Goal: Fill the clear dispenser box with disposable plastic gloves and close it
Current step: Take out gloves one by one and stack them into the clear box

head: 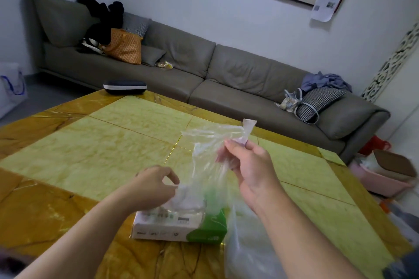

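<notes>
Hanging crumpled and see-through at centre frame, a thin plastic glove (210, 156) is pinched in the right hand (249, 165) grip above the white-and-green glove box (181, 224); the left hand (154, 188) grip pinches film at the box's top, on the yellow tabletop (102, 147).

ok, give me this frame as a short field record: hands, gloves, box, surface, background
left hand: fingers pinch thin clear plastic at the top of the box
right hand: raised, grips a clear plastic glove that hangs down toward the box
box: white and green carton, lying flat on the table, plastic coming out of its top
clear dispenser box: cannot tell; none plainly visible
table: yellow and amber marble pattern
plastic bag: translucent, right of the box
dark case: far table edge
sofa: grey, behind the table
</notes>
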Motion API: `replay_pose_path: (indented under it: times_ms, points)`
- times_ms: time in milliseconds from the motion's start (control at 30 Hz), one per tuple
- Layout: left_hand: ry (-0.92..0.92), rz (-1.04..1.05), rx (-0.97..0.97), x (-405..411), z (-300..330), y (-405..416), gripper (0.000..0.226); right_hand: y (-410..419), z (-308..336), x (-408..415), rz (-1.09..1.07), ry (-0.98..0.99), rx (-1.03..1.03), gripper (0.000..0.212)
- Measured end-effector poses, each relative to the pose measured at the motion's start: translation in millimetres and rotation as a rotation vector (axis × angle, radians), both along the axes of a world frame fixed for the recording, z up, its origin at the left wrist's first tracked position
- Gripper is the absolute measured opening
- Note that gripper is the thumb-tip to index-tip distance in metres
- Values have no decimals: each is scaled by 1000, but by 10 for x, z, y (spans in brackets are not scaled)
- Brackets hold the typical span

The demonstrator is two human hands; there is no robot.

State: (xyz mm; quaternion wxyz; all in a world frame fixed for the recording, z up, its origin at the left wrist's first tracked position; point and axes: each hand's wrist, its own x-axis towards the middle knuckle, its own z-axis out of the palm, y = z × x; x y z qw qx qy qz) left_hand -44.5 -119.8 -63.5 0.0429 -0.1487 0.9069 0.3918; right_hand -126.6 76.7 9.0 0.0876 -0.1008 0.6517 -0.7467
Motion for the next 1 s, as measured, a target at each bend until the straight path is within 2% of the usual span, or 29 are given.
replay_pose_path:
  times_ms: [100, 133, 200, 233, 333, 400, 533, 600, 700, 767, 800, 833, 900, 967, 1000]
  points:
    - [262, 71, 344, 75, 288, 87, 19, 130, 39, 103, 45, -86, -112, 20]
    - [308, 55, 506, 113, 405, 150, 27, 161, 41, 147, 61, -97, -110, 22]
    - [261, -47, 810, 183, 580, 291, 64, 184, 38, 231, 94, -72, -57, 21]
    - [244, -81, 852, 211, 625, 374, 69, 187, 41, 273, 108, -48, -11, 19]
    - [401, 56, 788, 209, 613, 574, 29, 207, 50, 361, 120, -10, 98, 21]
    - [489, 159, 790, 188, 598, 633, 16, 279, 61, 361, 62, -31, 105, 25]
    - [530, 194, 814, 192, 599, 628, 15, 507, 60, 285, -55, -83, 70, 29]
    - [576, 235, 812, 197, 628, 641, 14, 640, 44, 260, -153, -27, 148, 28]
    - [660, 267, 639, 193, 627, 696, 10, 812, 56, 302, -252, 144, 247, 28]
    - [765, 266, 362, 203, 612, 782, 10, 869, 97, 370, -186, 214, 180, 30]
    - [857, 240, 150, 211, 601, 832, 9, 879, 118, 408, -109, 229, 131, 32]
    - [957, 173, -69, 210, 595, 884, 5, 881, 145, 442, -6, 209, 75, 35]
    - [1057, -22, -378, 209, 542, 1015, 11, 907, 157, 470, 188, 65, -53, 59]
    - [1045, -125, -532, 201, 452, 1127, 21, 954, 154, 471, 298, -20, -63, 78]
    - [1030, -155, -577, 190, 412, 1181, 25, 981, 144, 469, 301, -6, 2, 74]
